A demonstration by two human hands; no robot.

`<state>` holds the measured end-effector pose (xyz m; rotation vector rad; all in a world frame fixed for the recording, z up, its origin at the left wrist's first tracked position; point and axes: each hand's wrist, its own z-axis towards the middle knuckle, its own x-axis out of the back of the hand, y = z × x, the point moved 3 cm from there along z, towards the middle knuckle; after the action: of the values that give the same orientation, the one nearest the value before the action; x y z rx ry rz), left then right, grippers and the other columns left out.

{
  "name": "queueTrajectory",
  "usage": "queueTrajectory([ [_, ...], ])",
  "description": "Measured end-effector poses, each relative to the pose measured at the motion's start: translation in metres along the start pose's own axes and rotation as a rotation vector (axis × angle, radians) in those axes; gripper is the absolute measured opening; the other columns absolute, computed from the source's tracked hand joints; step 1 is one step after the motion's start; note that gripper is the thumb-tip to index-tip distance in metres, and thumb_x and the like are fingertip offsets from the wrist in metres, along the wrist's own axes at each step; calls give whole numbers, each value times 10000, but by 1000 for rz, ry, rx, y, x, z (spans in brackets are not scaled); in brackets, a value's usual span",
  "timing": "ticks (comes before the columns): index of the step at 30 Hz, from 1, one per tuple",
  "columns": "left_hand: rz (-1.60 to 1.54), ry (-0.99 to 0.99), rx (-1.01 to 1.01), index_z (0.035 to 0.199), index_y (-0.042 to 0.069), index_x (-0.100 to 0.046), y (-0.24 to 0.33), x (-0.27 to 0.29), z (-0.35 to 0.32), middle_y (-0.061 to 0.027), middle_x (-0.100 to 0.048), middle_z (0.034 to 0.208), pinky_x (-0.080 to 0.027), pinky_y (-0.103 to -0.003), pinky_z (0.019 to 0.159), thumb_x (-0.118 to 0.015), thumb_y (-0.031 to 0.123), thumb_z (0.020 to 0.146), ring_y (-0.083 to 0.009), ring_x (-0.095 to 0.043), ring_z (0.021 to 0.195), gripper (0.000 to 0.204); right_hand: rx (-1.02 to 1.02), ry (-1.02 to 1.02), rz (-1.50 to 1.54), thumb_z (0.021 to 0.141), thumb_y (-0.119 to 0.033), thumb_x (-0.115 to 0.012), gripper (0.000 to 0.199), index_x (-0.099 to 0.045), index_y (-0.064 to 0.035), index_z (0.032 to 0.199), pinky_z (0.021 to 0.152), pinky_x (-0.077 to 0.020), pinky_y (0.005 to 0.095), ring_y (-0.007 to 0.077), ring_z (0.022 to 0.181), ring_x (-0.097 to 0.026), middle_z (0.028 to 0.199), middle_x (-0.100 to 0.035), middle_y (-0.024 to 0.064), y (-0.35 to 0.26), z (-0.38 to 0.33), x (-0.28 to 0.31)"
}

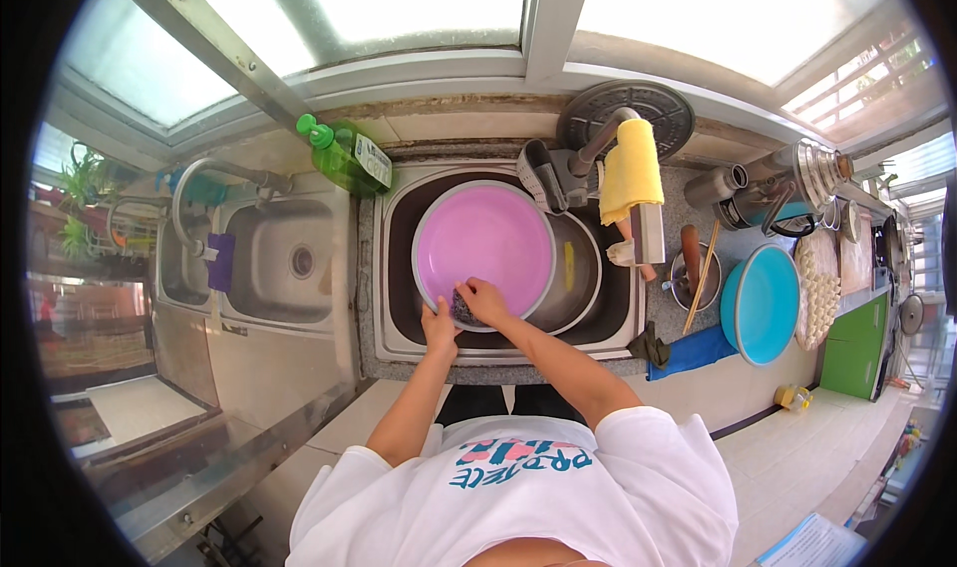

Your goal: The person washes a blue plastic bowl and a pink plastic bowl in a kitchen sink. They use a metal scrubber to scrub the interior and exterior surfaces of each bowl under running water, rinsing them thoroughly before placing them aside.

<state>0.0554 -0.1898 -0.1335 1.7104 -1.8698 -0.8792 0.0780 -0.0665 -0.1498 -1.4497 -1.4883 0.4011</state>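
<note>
A pink-purple basin [483,238] with a pale rim sits in the right-hand sink [384,336], partly over a larger metal bowl [588,303]. My left hand [439,329] grips the near-left rim of the basin. Inside that same edge, my right hand [486,302] presses a dark grey scouring pad [462,308], seemingly steel wool, against the basin wall. The fingers of the right hand cover part of the pad. Something thin and yellow [569,265] lies in the metal bowl.
Behind the sink stand a green soap bottle [354,158] and a faucet draped with a yellow cloth [633,168]. To the right are a small pot [708,278] with utensils, a blue basin [766,305] and a blue cloth [693,351]. Another sink [284,313] is at left.
</note>
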Motion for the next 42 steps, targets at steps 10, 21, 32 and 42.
queueTrajectory([
  [10, -75, -36, 31, 1330, 113, -396, 4, 15, 30, -103, -539, 1208, -546, -446, 750, -441, 276, 1000, -260, -582, 1021, 370, 588, -225, -493, 770, -446, -683, 564, -539, -87, 1181, 827, -466, 442, 331, 997, -592, 1078, -606, 139, -2, -37, 13],
  [21, -59, -43, 223, 1301, 92, -418, -15, 19, 34, -127, -557, 1184, -534, -468, 773, -451, 332, 979, -279, -598, 1015, 403, 757, -181, -694, 699, -156, -671, 481, -534, -86, 1155, 766, -487, 434, 317, 881, -621, 984, -615, 111, 19, -33, 12],
  [32, 220, -173, 303, 1267, 48, -464, -5, 43, 56, -149, -588, 1170, -487, -568, 803, -501, 435, 926, -323, -589, 999, 518, 799, -313, -964, 679, -173, -664, 526, -521, -104, 1181, 825, -460, 420, 279, 929, -619, 1057, -611, 84, 53, -25, 45],
  [42, 11, -203, 308, 1321, -22, -382, -6, 32, 28, -222, -517, 1262, -501, -582, 863, -414, 318, 992, -389, -559, 1103, 475, 777, -374, -918, 670, -156, -695, 578, -515, -163, 1219, 1011, -328, 532, 241, 1098, -551, 1145, -591, 51, 38, -29, 53],
])
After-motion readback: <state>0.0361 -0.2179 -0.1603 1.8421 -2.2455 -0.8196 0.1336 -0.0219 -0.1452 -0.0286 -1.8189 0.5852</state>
